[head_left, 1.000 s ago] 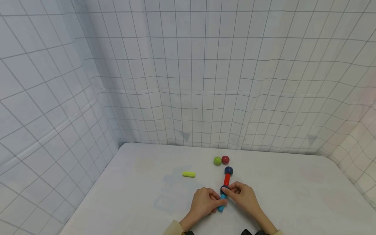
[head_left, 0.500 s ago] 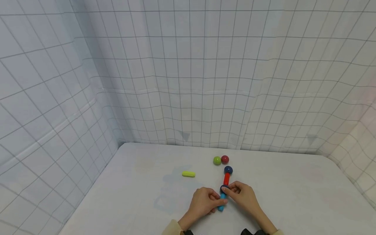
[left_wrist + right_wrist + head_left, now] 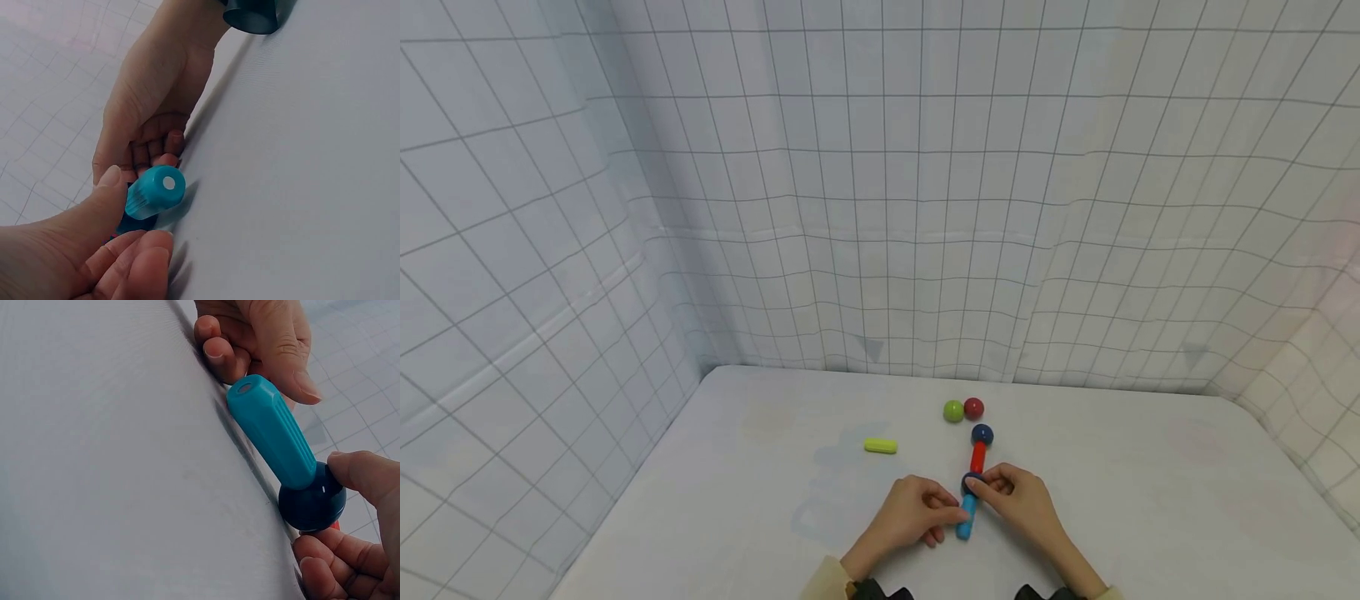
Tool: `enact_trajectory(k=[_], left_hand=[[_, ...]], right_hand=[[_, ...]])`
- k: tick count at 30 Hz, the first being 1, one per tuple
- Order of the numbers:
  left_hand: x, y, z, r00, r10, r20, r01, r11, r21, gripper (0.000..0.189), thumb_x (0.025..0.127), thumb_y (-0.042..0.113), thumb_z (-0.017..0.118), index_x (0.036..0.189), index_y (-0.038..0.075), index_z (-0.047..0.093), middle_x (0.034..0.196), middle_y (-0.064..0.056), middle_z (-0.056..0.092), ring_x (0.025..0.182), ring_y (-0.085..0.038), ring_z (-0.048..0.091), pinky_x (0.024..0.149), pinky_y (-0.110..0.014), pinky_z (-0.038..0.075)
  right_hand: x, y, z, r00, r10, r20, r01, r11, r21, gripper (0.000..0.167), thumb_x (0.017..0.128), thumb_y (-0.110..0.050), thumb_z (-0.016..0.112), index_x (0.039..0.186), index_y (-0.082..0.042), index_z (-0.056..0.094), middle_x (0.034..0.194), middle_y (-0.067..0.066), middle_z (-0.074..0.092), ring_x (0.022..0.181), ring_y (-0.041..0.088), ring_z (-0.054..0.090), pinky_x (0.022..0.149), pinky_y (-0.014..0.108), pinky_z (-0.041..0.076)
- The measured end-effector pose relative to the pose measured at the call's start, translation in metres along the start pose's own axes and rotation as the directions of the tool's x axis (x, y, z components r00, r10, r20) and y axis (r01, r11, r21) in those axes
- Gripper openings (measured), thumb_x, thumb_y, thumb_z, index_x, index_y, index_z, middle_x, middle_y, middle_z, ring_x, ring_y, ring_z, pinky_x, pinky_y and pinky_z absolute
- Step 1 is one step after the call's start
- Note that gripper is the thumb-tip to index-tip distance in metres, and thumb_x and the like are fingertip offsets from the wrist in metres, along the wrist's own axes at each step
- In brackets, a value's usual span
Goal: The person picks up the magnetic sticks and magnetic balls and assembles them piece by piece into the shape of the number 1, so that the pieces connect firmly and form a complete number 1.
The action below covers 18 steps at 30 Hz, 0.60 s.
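Lower centre: left hand (image 3: pixel 913 512) has loosened from blue rod (image 3: pixel 275 434), fingers parted; right hand (image 3: pixel 1021 504) pinches navy ball (image 3: pixel 311 503); rod apparently seated.

Navy ball (image 3: pixel 311 505) pinched, light-blue stick (image 3: pixel 272 432) touching its near side, red stick (image 3: pixel 978 457) running beyond it to a second ball (image 3: pixel 982 434)!

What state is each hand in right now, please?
Left hand: open, beside the light-blue rod; contact unclear.
Right hand: holding the nearer dark-blue ball.

Even light in the head view, dimmer wrist views (soft shadows on the tabletop (image 3: pixel 300 156))
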<state>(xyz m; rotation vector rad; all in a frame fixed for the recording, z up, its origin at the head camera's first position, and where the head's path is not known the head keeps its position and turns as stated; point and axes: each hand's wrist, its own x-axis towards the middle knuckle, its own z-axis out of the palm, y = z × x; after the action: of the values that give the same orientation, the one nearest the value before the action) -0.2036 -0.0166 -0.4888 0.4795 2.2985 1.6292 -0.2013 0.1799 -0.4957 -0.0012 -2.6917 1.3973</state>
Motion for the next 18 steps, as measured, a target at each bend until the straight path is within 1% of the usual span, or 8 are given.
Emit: enact_trajectory(k=[3,5,11,15,18], left_hand=[[0.001,0.001,-0.003,1.000,-0.007,-0.012,0.007,1.000,0.013,0.011,0.084,0.019,0.073,0.084,0.008,0.072,0.056,-0.001,0.061,0.041,-0.007,0.053,0.041,-0.023,0.046],[0.003,0.002,-0.005,1.000,-0.001,-0.025,0.001,1.000,0.020,0.011,0.086,0.017,0.071,0.085,0.006,0.071,0.057,-0.001,0.060,0.042,-0.007,0.053,0.042,-0.023,0.046],[0.008,0.002,-0.008,0.995,0.039,-0.089,-0.033,0.997,0.070,0.012,0.091,0.016,0.066,0.091,0.005,0.070,0.059,0.003,0.058,0.047,-0.007,0.053,0.046,-0.022,0.047],[0.014,0.002,-0.008,0.986,0.079,-0.145,-0.059,0.989,0.138,0.015,0.091,0.020,0.065,0.094,0.006,0.070,0.063,0.007,0.057,0.052,-0.006,0.051,0.049,-0.021,0.044],[0.019,0.002,-0.008,0.974,0.115,-0.197,-0.078,0.979,0.187,0.014,0.091,0.020,0.065,0.095,0.007,0.071,0.070,0.009,0.059,0.059,-0.005,0.052,0.055,-0.022,0.045]], right_hand=[[0.000,0.000,0.000,1.000,-0.001,0.000,0.001,1.000,0.000,0.027,0.079,-0.036,0.077,0.080,-0.010,0.067,0.064,-0.006,0.055,0.060,0.011,0.049,0.053,0.024,0.038],[0.000,0.000,0.000,1.000,0.000,0.000,0.000,1.000,0.000,0.027,0.079,-0.036,0.077,0.080,-0.011,0.067,0.064,-0.006,0.055,0.060,0.011,0.049,0.054,0.024,0.038],[0.001,0.000,0.000,1.000,-0.003,-0.002,0.003,1.000,0.003,0.027,0.079,-0.035,0.077,0.080,-0.011,0.067,0.063,-0.006,0.054,0.060,0.011,0.048,0.053,0.023,0.038],[0.000,-0.001,0.000,1.000,-0.004,-0.006,0.004,1.000,0.000,0.026,0.079,-0.035,0.077,0.079,-0.010,0.067,0.063,-0.006,0.054,0.060,0.011,0.048,0.053,0.023,0.038],[0.000,-0.001,0.000,1.000,-0.004,-0.008,0.004,1.000,0.001,0.026,0.079,-0.034,0.077,0.079,-0.011,0.067,0.064,-0.006,0.055,0.060,0.011,0.049,0.054,0.023,0.039]])
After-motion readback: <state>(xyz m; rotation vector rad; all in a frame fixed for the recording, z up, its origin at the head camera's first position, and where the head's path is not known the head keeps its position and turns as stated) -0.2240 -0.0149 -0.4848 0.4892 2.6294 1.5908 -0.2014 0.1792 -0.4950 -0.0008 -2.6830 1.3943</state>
